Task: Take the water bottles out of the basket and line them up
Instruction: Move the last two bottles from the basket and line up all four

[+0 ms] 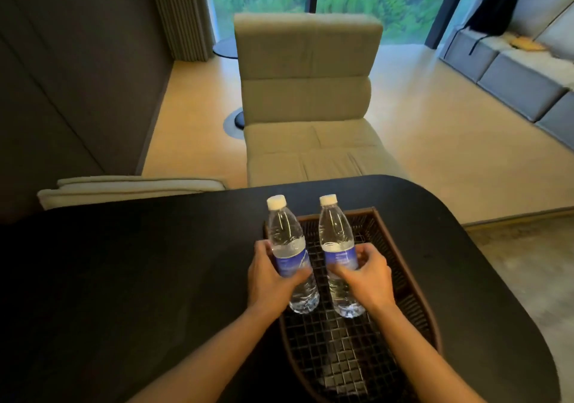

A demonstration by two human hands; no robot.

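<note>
Over the basket [400, 266] on black table [124, 278]: left hand [270, 278] clamped on left bottle [287, 241], right hand [369, 275] clamped on right bottle [337, 241], both upright.

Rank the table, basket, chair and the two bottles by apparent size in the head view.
1. table
2. chair, though farther away
3. basket
4. left bottle and right bottle: alike, no ranking

basket [400, 266] near end: cut by frame edge | bottle labels [290, 263]: text unreadable
</note>
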